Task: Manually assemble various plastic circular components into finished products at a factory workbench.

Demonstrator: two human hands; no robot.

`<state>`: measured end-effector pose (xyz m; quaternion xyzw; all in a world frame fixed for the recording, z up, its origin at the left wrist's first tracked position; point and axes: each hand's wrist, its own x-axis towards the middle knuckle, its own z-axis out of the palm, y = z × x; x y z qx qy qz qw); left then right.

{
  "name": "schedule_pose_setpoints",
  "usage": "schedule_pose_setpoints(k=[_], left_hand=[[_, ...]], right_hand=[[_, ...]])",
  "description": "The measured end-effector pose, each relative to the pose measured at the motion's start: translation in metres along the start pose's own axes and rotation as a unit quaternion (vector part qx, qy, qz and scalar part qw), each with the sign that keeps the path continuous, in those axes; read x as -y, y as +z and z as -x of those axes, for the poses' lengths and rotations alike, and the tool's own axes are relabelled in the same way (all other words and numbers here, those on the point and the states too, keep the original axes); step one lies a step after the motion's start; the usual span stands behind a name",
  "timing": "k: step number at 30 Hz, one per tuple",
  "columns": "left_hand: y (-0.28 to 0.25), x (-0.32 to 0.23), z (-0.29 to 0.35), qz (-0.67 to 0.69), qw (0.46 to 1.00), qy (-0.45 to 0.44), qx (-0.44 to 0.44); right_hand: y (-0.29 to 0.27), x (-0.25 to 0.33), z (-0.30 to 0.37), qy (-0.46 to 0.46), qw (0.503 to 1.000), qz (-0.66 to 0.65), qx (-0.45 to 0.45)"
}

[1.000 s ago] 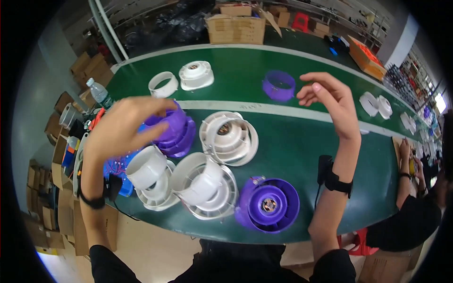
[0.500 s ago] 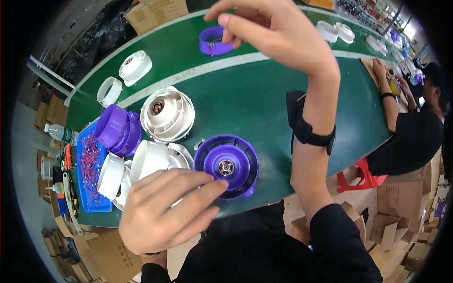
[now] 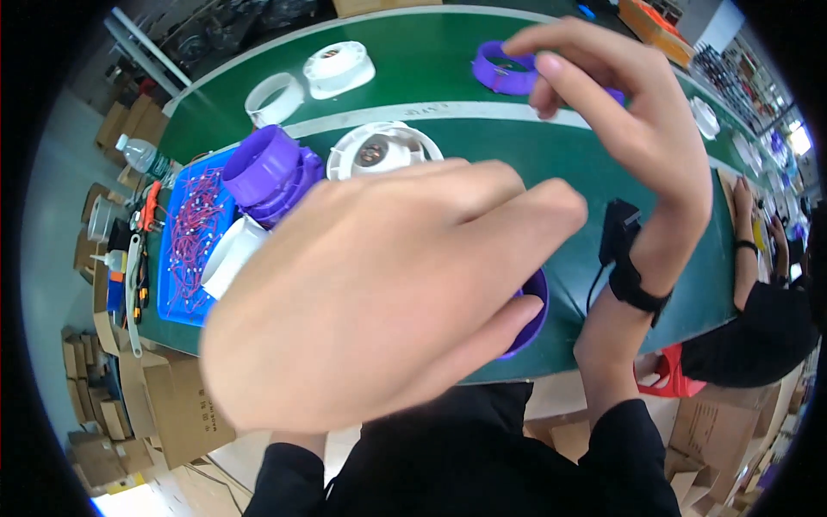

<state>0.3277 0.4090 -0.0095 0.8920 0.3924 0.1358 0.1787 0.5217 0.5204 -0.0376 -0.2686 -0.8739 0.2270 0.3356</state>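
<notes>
My left hand (image 3: 370, 293) fills the middle of the view, raised and blurred, with bent fingers pointing right. Its thumb and forefinger are apart, and nothing shows between them. Beneath it, only the right rim of a round purple fan housing (image 3: 540, 320) is visible. My right hand (image 3: 642, 108) hovers at the upper right, open and loosely bent. Its forefinger overlaps the edge of a purple ring (image 3: 504, 79) on the far green strip; I cannot tell whether they touch. Left of my left hand are stacked purple housings (image 3: 269, 168), a white housing with a copper motor (image 3: 379, 153) and a white ring (image 3: 231, 252).
A blue tray (image 3: 177, 306) of red wires lies at the left, beside pliers (image 3: 151, 207) and a bottle (image 3: 145, 155). Another white ring (image 3: 276, 101) and white housing (image 3: 340, 69) stand farther back. A person in black (image 3: 745, 332) works at the right.
The view has swung left, shifting the scene rightward. My left hand has risen closer, covering most of the purple housing and nearby white parts. My right hand stays beside the purple ring.
</notes>
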Motion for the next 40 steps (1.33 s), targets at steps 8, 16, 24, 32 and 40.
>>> schedule_pose_setpoints(k=[8, 16, 24, 32, 40], left_hand=[[0.053, 0.040, -0.017, -0.049, 0.998, -0.038, -0.031], [0.104, 0.070, -0.034, -0.034, 0.991, 0.036, -0.128], [0.065, 0.073, -0.033, -0.034, 0.996, 0.005, -0.078], [0.023, 0.080, -0.035, 0.081, 0.959, -0.015, -0.271], [0.012, 0.069, -0.037, 0.073, 0.830, -0.030, -0.552]], right_hand=[[0.001, 0.017, -0.007, -0.008, 0.997, 0.035, 0.074], [0.015, 0.006, -0.016, -0.025, 0.994, 0.048, 0.095], [0.006, 0.012, -0.012, -0.015, 0.997, 0.046, 0.065], [-0.001, 0.023, -0.010, -0.024, 0.999, 0.037, -0.026], [-0.006, 0.038, 0.000, 0.039, 0.992, -0.067, -0.098]])
